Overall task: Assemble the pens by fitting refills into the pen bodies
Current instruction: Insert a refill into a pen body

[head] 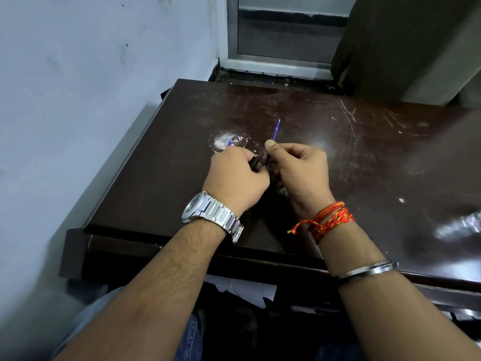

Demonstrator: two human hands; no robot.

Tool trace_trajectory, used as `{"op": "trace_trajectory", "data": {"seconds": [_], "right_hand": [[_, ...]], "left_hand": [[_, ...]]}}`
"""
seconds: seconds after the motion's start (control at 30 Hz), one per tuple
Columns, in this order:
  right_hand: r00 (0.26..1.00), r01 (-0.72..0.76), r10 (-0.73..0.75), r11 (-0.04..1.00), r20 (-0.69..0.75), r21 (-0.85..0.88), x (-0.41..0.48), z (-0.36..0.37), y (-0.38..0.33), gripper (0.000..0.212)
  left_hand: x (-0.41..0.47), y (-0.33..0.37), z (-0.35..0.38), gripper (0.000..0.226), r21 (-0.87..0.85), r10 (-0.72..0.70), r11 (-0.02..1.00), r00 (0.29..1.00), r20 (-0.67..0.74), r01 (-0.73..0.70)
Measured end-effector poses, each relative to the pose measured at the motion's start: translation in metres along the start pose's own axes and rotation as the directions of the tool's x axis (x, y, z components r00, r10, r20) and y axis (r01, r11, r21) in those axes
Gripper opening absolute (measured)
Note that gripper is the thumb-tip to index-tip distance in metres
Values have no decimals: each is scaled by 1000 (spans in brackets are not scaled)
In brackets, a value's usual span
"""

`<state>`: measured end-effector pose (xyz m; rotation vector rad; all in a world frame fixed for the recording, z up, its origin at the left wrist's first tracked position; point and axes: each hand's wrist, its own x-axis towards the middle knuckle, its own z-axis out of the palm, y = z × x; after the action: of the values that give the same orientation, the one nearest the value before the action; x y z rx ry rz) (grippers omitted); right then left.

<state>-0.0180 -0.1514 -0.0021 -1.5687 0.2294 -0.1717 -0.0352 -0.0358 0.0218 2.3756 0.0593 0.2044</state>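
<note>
My left hand [235,175] is closed around a dark pen body [254,163], whose open black end shows between thumb and fingers; a small blue bit [229,143] pokes out above the knuckles. My right hand [296,168] pinches a thin blue refill [276,132] between thumb and fingers, its metal tip pointing up and away from me. The refill's lower end sits right beside the pen body's open end, between the two hands. Both hands hover just above the dark brown table [364,157]. Most of the pen body is hidden in my left fist.
The table top is scratched, with a pale worn patch [223,142] just beyond my left hand. A blue-grey wall runs along the left, and a window frame [281,58] stands behind the table. White papers [242,287] lie under the table's front edge.
</note>
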Motion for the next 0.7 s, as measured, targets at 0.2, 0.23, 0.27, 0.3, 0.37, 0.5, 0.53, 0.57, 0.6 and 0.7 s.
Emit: {"op": "trace_trajectory", "data": {"seconds": [0.2, 0.23, 0.27, 0.3, 0.37, 0.5, 0.53, 0.57, 0.6, 0.7], "right_hand": [[995, -19, 6, 992, -101, -129, 2, 0, 2, 18], [994, -22, 7, 991, -110, -135, 3, 0, 2, 16], [993, -22, 4, 989, -120, -145, 3, 0, 3, 14], [992, -20, 0, 988, -128, -156, 3, 0, 3, 12], [991, -14, -8, 986, -135, -165, 3, 1, 4, 11], [991, 3, -28, 982, -130, -190, 3, 1, 6, 11], [991, 7, -32, 981, -128, -193, 3, 0, 6, 11], [991, 11, -36, 981, -126, -193, 3, 0, 6, 11], [991, 15, -40, 981, -126, -193, 3, 0, 6, 11], [991, 23, -50, 977, -124, -210, 2, -1, 5, 10]], "left_hand": [[12, -16, -14, 11, 135, -200, 972, 979, 48, 192], [13, -18, -16, 10, 150, -218, 967, 974, 63, 207], [13, -19, -17, 9, 162, -231, 963, 970, 74, 217], [14, -19, -17, 10, 175, -239, 959, 968, 80, 222], [15, -19, -16, 19, 192, -247, 955, 966, 82, 228], [18, -21, -14, 26, 206, -249, 951, 966, 67, 231], [19, -22, -14, 26, 209, -250, 950, 967, 59, 232], [20, -23, -13, 27, 213, -249, 949, 967, 49, 234], [21, -24, -13, 28, 215, -248, 948, 968, 39, 234], [23, -27, -11, 30, 225, -240, 947, 971, 20, 230]]}}
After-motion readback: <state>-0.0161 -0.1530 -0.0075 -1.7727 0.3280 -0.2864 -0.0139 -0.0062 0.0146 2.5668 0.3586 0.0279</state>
